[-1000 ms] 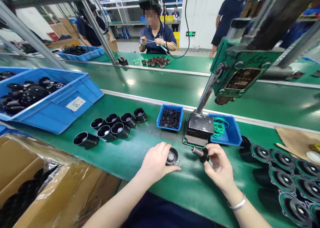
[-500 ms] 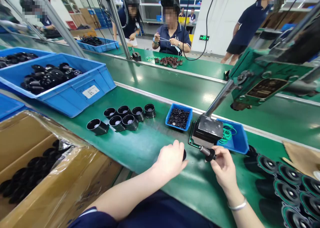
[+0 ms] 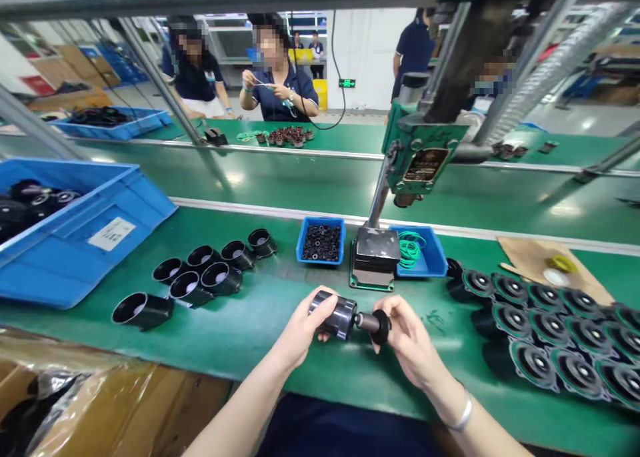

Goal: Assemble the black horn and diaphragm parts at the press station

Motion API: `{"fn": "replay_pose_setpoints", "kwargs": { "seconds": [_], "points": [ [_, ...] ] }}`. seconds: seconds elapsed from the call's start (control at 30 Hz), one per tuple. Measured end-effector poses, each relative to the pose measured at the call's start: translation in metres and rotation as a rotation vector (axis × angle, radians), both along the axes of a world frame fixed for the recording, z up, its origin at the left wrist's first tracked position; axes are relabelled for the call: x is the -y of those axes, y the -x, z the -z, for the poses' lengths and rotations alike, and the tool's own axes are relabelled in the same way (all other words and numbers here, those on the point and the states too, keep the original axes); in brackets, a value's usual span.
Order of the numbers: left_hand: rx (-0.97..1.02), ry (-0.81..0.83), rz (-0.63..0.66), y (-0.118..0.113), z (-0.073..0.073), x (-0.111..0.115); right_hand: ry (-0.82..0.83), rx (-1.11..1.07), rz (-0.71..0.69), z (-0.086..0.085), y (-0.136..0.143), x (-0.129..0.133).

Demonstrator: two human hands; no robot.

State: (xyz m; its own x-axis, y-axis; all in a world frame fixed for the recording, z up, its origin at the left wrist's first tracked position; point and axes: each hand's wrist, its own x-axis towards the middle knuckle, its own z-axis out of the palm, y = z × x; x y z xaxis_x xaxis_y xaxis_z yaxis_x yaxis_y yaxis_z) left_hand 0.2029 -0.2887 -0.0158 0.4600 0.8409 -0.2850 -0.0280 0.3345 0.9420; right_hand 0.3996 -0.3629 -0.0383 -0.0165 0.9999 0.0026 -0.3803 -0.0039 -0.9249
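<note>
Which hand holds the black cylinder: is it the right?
No, the left hand grips the black cylinder, while the right hand holds the shafted part.

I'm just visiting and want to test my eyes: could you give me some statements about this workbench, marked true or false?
1. The left hand holds a black housing. True.
2. The right hand holds a shafted disc. True.
3. The shafted disc is completely inside the housing. False: the disc and most of its shaft show outside.
4. The green rings lie loose on the floor. False: the green rings are in a blue tray.
5. A silvery bracelet circles the right wrist. True.
</note>
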Motion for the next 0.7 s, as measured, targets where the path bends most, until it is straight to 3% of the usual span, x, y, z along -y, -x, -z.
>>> {"fn": "replay_pose_setpoints", "kwargs": {
  "seconds": [0.13, 0.3, 0.37, 0.47, 0.6, 0.7],
  "points": [
    [-0.073, -0.077, 0.001, -0.005, -0.001, 0.006, 0.013, 0.075, 0.016, 0.004, 0.007, -0.002],
    [-0.215, -0.307, -0.086, -0.022, 0.002, 0.015, -0.062, 0.269, 0.076, 0.002, 0.018, -0.011],
    [-0.198, -0.354, -0.099, -0.027, 0.006, 0.016, -0.122, 0.387, 0.087, -0.008, 0.015, -0.016],
    [-0.088, -0.397, -0.082, -0.028, 0.014, 0.009, -0.254, 0.669, 0.046, -0.036, -0.001, -0.020],
    [0.003, -0.430, 0.169, -0.024, 0.019, -0.015, -0.453, 1.217, -0.077, -0.072, -0.017, -0.023],
    [-0.163, -0.498, 0.388, -0.026, 0.026, -0.027, -0.483, 1.613, -0.221, -0.076, -0.013, -0.030]
  ]
}}
